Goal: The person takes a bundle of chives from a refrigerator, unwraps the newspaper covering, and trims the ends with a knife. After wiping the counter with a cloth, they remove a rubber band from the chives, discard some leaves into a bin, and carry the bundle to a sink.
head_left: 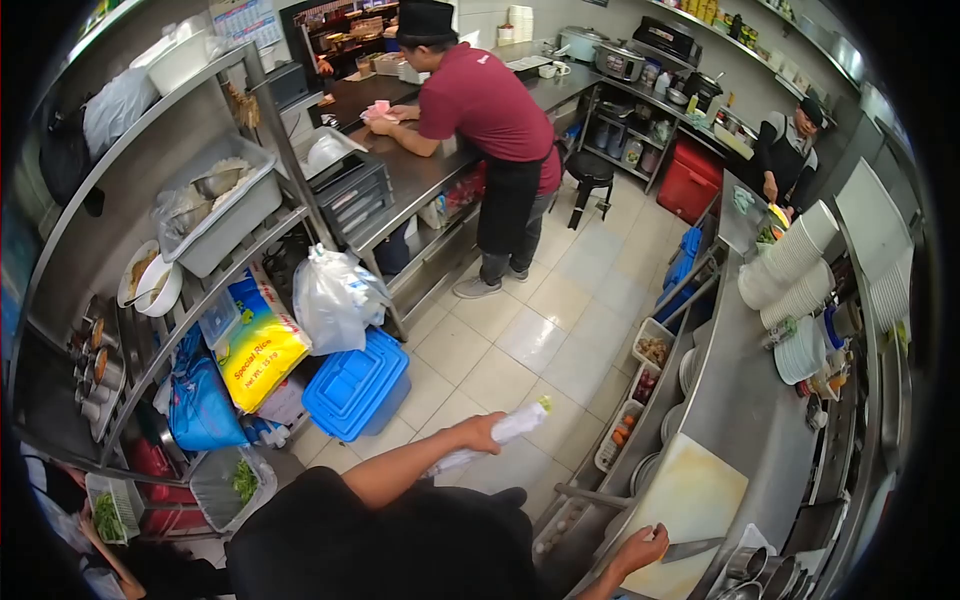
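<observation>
My left hand (480, 433) is closed around a long bundle in white wrapping (520, 422), held out over the tiled floor. Something pale green pokes from its far end, but the wrap hides the rest. Low on the right, my right hand (638, 550) is curled at the edge of a worn white cutting board (690, 490). A knife (692, 549) lies flat across that board, its blade pointing away from my fingers. Its handle end is at my fingertips, which appear closed on it.
A blue lidded bin (357, 385) stands left, beside a yellow rice sack (262, 350). A person in a maroon shirt (490, 105) leans on the far counter. Another person (785, 150) works at right. Stacked white containers (790, 260) and metal pots (750, 565) occupy the right counter.
</observation>
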Demonstrator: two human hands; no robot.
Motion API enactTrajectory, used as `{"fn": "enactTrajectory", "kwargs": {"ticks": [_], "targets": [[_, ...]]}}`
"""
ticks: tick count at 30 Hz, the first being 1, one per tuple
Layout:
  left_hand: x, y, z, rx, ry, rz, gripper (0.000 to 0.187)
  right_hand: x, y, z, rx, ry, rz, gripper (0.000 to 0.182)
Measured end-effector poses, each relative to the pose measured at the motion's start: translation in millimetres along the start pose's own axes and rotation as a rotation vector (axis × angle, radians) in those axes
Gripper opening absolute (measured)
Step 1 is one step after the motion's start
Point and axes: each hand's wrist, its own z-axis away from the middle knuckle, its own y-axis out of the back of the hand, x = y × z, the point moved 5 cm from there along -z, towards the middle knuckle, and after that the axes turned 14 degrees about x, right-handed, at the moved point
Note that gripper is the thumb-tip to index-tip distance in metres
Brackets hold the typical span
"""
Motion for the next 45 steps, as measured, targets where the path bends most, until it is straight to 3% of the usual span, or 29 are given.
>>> {"fn": "enactTrajectory", "kwargs": {"ticks": [2,6,8,9,11,14,16,20,22,23,26,27,29,31,33,34,36,39,41,43,44,45], "targets": [[57.9,-33.8,-7.7,-0.093,-0.106,0.096,0.083,4.4,19.8,-18.3,-0.008,-0.081,0.354,0.038],[134.7,-99.7,-39.6,-0.206,-0.257,0.162,0.081,48.3,6.3,-27.9,-0.011,-0.139,0.340,0.044],[181.1,-118.9,-45.5,-0.320,-0.433,0.272,0.084,47.4,5.4,-26.4,-0.049,-0.124,0.291,0.047],[207.3,-117.8,-45.7,-0.290,-0.417,0.237,0.081,62.2,-0.3,-20.1,-0.009,-0.103,0.250,0.049],[248.0,-129.3,-62.1,-0.390,-0.443,0.190,0.084,63.7,1.2,-19.3,-0.072,-0.266,0.257,0.052],[297.5,-160.3,-91.7,-0.372,-0.617,0.160,0.085,51.2,16.6,-16.7,0.026,-0.344,0.293,0.050],[343.6,-182.5,-102.5,-0.468,-0.586,0.055,0.084,42.3,23.1,-24.4,0.028,-0.472,0.342,0.049],[400.5,-267.6,-120.9,-0.677,-0.733,0.050,0.082,39.8,27.6,-24.0,0.167,-0.704,0.387,0.055],[423.4,-304.7,-119.0,-0.629,-0.807,-0.007,0.062,35.5,30.0,-24.6,0.165,-0.801,0.390,0.057],[430.1,-323.6,-118.9,-0.707,-0.842,-0.021,0.062,35.8,30.9,-23.3,0.210,-0.866,0.425,0.057],[429.2,-377.8,-124.0,-0.669,-0.897,0.049,0.028,28.7,31.7,-21.0,0.357,-0.875,0.351,0.055],[430.5,-388.0,-120.9,-0.720,-0.917,0.049,0.028,26.3,29.2,-20.1,0.389,-0.908,0.381,0.055],[436.4,-392.1,-119.9,-0.615,-0.964,0.043,0.027,21.2,19.4,-19.8,0.409,-0.935,0.374,0.054],[437.0,-381.4,-105.8,-0.600,-0.930,0.131,0.033,19.2,17.0,-15.8,0.472,-0.961,0.382,0.051],[436.4,-356.5,-71.0,-0.637,-1.423,0.042,0.056,16.5,15.0,-11.6,0.579,-0.918,0.326,0.049],[433.8,-344.5,-60.8,-0.647,-1.434,0.040,0.056,17.2,14.0,-9.2,0.591,-0.927,0.327,0.049],[422.4,-331.3,-41.4,-0.501,-1.619,-0.302,0.076,20.9,17.6,3.6,0.647,-1.009,0.292,0.044],[415.9,-356.5,-67.8,-0.468,-1.508,-0.268,0.086,27.7,21.0,16.3,0.706,-0.982,0.282,0.042],[422.2,-367.8,-94.5,-0.425,-1.462,-0.247,0.077,37.7,17.3,31.1,0.716,-1.032,0.190,0.041],[431.7,-373.5,-114.8,-0.557,-1.406,-0.212,0.064,47.9,12.6,40.5,0.734,-1.071,0.086,0.041],[441.5,-364.4,-114.9,-0.578,-1.468,0.041,0.042,50.7,10.7,45.4,0.765,-1.071,0.003,0.041],[443.6,-364.6,-117.9,-0.571,-1.484,0.033,0.042,53.9,6.1,49.7,0.796,-1.072,-0.078,0.041]]}}
